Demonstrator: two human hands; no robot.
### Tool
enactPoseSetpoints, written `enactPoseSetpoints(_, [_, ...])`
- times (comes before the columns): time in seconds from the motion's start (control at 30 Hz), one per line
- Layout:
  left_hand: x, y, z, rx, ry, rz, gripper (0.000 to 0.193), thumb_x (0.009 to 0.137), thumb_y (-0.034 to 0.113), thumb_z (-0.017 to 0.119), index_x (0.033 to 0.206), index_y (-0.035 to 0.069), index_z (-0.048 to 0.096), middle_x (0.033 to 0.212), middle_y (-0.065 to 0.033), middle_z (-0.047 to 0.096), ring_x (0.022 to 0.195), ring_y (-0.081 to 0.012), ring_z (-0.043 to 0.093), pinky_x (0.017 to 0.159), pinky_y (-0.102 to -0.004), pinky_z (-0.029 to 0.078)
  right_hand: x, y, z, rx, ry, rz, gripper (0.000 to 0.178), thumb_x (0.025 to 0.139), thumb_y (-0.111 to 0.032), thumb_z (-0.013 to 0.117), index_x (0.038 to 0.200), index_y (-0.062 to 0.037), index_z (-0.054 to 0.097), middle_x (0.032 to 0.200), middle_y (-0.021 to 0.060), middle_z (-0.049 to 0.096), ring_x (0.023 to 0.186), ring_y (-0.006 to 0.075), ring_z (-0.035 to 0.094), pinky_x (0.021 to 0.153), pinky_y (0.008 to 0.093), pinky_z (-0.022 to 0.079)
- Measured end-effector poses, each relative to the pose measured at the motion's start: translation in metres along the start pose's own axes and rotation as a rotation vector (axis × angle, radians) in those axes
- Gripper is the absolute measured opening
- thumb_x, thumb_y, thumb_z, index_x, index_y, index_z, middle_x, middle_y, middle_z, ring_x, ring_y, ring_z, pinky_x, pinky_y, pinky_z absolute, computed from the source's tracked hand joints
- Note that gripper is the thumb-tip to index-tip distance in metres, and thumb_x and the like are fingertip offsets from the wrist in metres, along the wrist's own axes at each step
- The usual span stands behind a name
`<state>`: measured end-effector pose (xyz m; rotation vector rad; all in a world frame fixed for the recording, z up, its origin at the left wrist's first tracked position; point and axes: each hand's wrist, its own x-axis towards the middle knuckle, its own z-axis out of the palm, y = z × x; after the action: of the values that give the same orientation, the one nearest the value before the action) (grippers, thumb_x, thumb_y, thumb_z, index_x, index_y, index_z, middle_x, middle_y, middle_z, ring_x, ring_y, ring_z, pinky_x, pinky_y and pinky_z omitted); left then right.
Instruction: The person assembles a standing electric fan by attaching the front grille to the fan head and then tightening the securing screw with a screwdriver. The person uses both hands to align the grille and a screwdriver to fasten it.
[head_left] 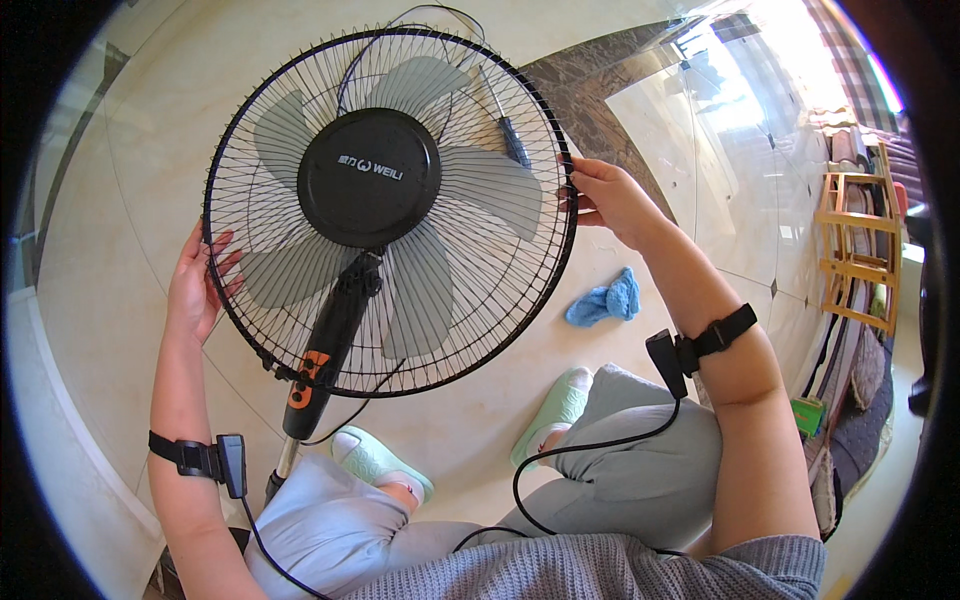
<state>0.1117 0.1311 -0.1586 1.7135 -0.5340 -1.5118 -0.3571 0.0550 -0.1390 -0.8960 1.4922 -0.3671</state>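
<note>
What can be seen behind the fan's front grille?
Five grey blades, and further back a screwdriver-like tool. The round black centre cover hides whatever lies directly behind it.

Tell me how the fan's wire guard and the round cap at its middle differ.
The wire guard is an open cage of thin wires; the round cap is solid. The wire guard is far wider; the round cap covers only its centre. Both are black and circular.

Round black wire-caged fan [382, 205]: between left hand [196, 288] and right hand [620, 202]
Crumpled blue cloth [604, 301]: right of fan
</note>
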Motion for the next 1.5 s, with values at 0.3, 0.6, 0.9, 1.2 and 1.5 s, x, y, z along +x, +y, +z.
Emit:
enactPoseSetpoints(0.3, [-0.003, 0.003, 0.003, -0.026, -0.002, 0.008, 0.040, 0.094, 0.020, 0.033, 0.134, 0.021, 0.031, 0.118, -0.0028, 0.051, 0.097, -0.0154, 0.053, 0.069, -0.0307, 0.048, -0.002, 0.000, 0.001, -0.089, -0.004, 0.079, 0.037, 0.092, -0.017, 0.035, 0.129, -0.0153, 0.039, 0.094, 0.0044, 0.058, 0.081, 0.0144, 0.060, 0.067, 0.0302, 0.052])
enactPoseSetpoints(0.6, [0.002, -0.013, 0.003, -0.045, -0.002, 0.088, 0.043, 0.093, 0.033, 0.036, 0.134, 0.022, 0.030, 0.120, -0.0013, 0.051, 0.099, -0.0146, 0.052, 0.068, -0.0281, 0.047, -0.002, 0.009, 0.009, -0.001, 0.029, 0.037, 0.037, 0.092, -0.016, 0.034, 0.129, -0.0126, 0.039, 0.099, 0.0063, 0.058, 0.079, 0.0167, 0.060, 0.071, 0.0317, 0.050])
enactPoseSetpoints(0.9, [0.003, -0.026, 0.010, -0.115, 0.069, 0.166, 0.044, 0.093, 0.039, 0.035, 0.133, 0.021, 0.029, 0.124, -0.0043, 0.048, 0.104, -0.0154, 0.049, 0.061, -0.0183, 0.042, -0.009, 0.017, -0.011, 0.014, -0.267, 0.006, 0.054, 0.090, -0.011, 0.040, 0.139, -0.0160, 0.016, 0.113, 0.0083, 0.052, 0.097, 0.0178, 0.055, 0.084, 0.0339, 0.047])
enactPoseSetpoints(1.2, [0.013, -0.032, -0.003, -0.153, -0.021, 0.170, 0.045, 0.092, 0.039, 0.038, 0.131, 0.018, 0.032, 0.121, -0.0041, 0.051, 0.105, -0.0165, 0.050, 0.056, -0.0167, 0.040, -0.020, 0.012, -0.014, -0.083, -0.458, 0.075, 0.073, 0.082, -0.002, 0.053, 0.140, -0.0167, 0.011, 0.104, 0.0126, 0.055, 0.088, 0.0194, 0.060, 0.077, 0.0307, 0.051])
enactPoseSetpoints(1.5, [0.017, -0.039, 0.002, -0.195, 0.061, 0.217, 0.041, 0.093, 0.034, 0.036, 0.130, 0.016, 0.032, 0.121, -0.0065, 0.050, 0.104, -0.0177, 0.050, 0.054, -0.0165, 0.040, -0.020, 0.022, -0.005, -0.084, -0.379, 0.066, 0.073, 0.078, 0.003, 0.055, 0.138, -0.0204, 0.020, 0.095, 0.0069, 0.058, 0.085, 0.0138, 0.058, 0.077, 0.0275, 0.051])
